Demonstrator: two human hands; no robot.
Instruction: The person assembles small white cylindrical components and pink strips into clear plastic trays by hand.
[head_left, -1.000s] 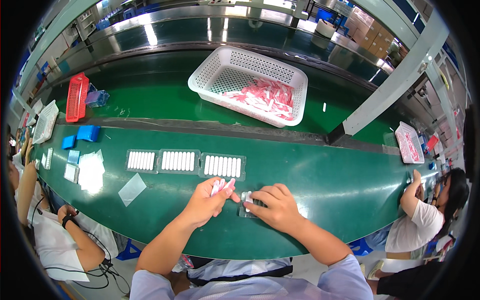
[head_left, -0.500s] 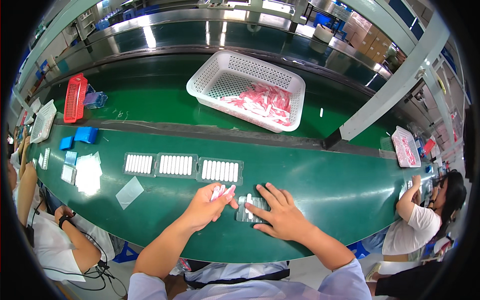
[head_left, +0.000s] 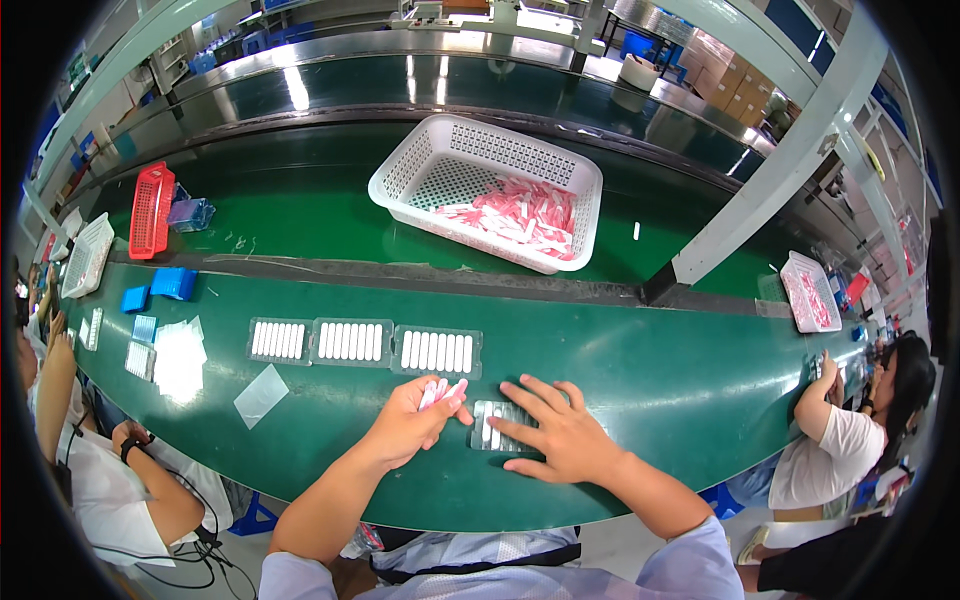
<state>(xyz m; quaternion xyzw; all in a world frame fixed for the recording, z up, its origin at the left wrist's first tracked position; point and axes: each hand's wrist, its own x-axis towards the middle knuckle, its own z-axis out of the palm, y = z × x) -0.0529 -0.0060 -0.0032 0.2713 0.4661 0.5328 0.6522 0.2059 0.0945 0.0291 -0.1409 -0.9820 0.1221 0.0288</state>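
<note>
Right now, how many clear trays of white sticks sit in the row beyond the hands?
3: the left tray, the middle tray and the right tray, which is nearest the left hand. None in the row looks hidden.

On the counter point(head_left: 640, 400), three filled trays point(head_left: 352, 364) are lined up in a row. A sheet point(head_left: 261, 396) is laid before its left end; another tray point(head_left: 480, 442) is set before its right end, partly beneath the right grip point(head_left: 572, 440). Behind, sticks point(head_left: 530, 213) are piled in a basket point(head_left: 440, 222).
</note>
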